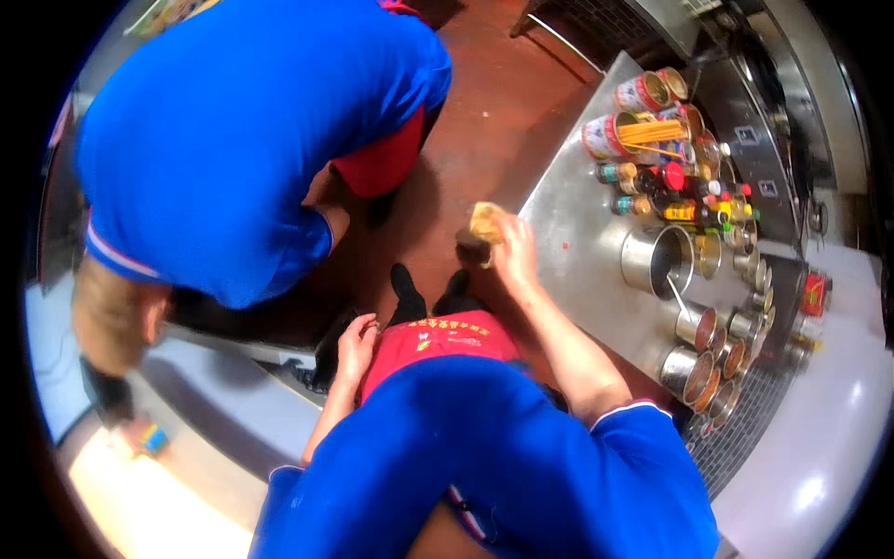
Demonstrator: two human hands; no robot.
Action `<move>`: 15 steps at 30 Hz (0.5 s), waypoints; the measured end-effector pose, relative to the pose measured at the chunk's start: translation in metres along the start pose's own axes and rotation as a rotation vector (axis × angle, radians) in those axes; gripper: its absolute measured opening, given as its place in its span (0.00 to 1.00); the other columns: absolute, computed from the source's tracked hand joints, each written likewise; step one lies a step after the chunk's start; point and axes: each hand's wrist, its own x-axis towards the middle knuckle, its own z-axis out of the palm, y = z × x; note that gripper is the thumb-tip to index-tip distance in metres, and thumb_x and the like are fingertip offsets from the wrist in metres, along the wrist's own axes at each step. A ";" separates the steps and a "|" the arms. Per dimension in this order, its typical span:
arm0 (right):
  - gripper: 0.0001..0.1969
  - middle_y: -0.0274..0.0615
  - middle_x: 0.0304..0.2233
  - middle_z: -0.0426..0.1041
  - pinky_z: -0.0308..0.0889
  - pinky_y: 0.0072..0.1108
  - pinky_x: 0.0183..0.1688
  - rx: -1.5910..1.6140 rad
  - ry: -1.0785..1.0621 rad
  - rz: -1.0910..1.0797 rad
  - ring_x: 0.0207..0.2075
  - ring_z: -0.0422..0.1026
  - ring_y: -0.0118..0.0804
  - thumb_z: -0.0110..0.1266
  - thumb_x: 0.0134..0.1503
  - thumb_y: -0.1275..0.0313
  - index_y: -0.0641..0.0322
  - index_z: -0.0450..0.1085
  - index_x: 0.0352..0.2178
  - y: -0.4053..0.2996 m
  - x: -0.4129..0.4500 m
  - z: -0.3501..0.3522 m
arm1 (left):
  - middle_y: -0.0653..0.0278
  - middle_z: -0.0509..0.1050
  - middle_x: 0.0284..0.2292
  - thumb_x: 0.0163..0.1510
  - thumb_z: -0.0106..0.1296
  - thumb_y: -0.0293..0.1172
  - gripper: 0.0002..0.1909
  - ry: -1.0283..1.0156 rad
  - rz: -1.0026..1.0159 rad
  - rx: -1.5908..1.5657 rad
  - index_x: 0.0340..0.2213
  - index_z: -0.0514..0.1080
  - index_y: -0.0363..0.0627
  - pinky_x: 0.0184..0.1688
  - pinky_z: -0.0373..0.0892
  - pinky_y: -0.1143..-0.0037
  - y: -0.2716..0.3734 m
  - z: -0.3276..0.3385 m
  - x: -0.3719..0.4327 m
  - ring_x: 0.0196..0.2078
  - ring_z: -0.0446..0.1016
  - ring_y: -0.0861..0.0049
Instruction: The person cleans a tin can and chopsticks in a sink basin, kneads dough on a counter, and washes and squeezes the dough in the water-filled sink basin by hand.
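My right hand point(515, 253) grips a crumpled yellowish-tan cloth point(487, 222), held beside the near edge of a stainless steel table point(569, 209). My fingers hide part of the cloth, and its exact kind is hard to make out. A dark blurred patch shows just below it, over the floor. Low on the left, my left hand point(357, 346) hangs by the side of my red apron point(436, 339), which bears writing. Its fingers are loosely bent and nothing shows in them.
A co-worker in a blue shirt point(251, 140) bends forward close on my left. Steel pots point(656, 262), sauce containers point(688, 370), bottles point(674, 178) and a can of wooden sticks point(607, 136) crowd the table's far side. Reddish floor point(489, 140) lies ahead.
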 end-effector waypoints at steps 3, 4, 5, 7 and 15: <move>0.17 0.54 0.42 0.71 0.65 0.38 0.50 -0.035 0.193 0.212 0.47 0.68 0.57 0.52 0.48 0.82 0.64 0.71 0.42 0.067 0.032 -0.027 | 0.55 0.79 0.39 0.58 0.52 0.27 0.13 -0.092 0.113 -0.003 0.44 0.73 0.38 0.48 0.71 0.75 0.027 0.017 0.029 0.43 0.77 0.70; 0.18 0.54 0.43 0.71 0.64 0.38 0.50 -0.062 0.215 0.310 0.47 0.67 0.57 0.52 0.46 0.82 0.63 0.71 0.42 0.089 0.039 -0.047 | 0.56 0.78 0.41 0.58 0.51 0.27 0.13 -0.157 0.106 -0.056 0.44 0.73 0.37 0.49 0.70 0.75 0.040 0.025 0.033 0.45 0.77 0.73; 0.17 0.53 0.44 0.70 0.64 0.38 0.51 -0.183 0.232 0.387 0.47 0.67 0.57 0.52 0.47 0.82 0.62 0.71 0.41 0.114 0.039 -0.064 | 0.55 0.78 0.40 0.58 0.51 0.27 0.13 -0.178 0.143 0.012 0.44 0.73 0.37 0.47 0.70 0.76 0.058 0.029 0.044 0.43 0.77 0.73; 0.17 0.52 0.45 0.70 0.63 0.38 0.51 -0.297 0.238 0.484 0.47 0.66 0.56 0.51 0.47 0.82 0.61 0.72 0.41 0.136 0.024 -0.074 | 0.55 0.79 0.38 0.59 0.51 0.27 0.12 -0.209 0.172 0.097 0.44 0.73 0.37 0.45 0.71 0.76 0.082 0.043 0.066 0.42 0.78 0.74; 0.15 0.45 0.45 0.70 0.61 0.35 0.44 -0.039 -0.358 -0.038 0.44 0.65 0.52 0.49 0.47 0.76 0.59 0.72 0.40 0.104 -0.166 -0.119 | 0.62 0.78 0.36 0.59 0.50 0.26 0.12 -0.478 0.060 -0.024 0.45 0.72 0.39 0.43 0.70 0.79 0.135 0.104 0.101 0.39 0.75 0.80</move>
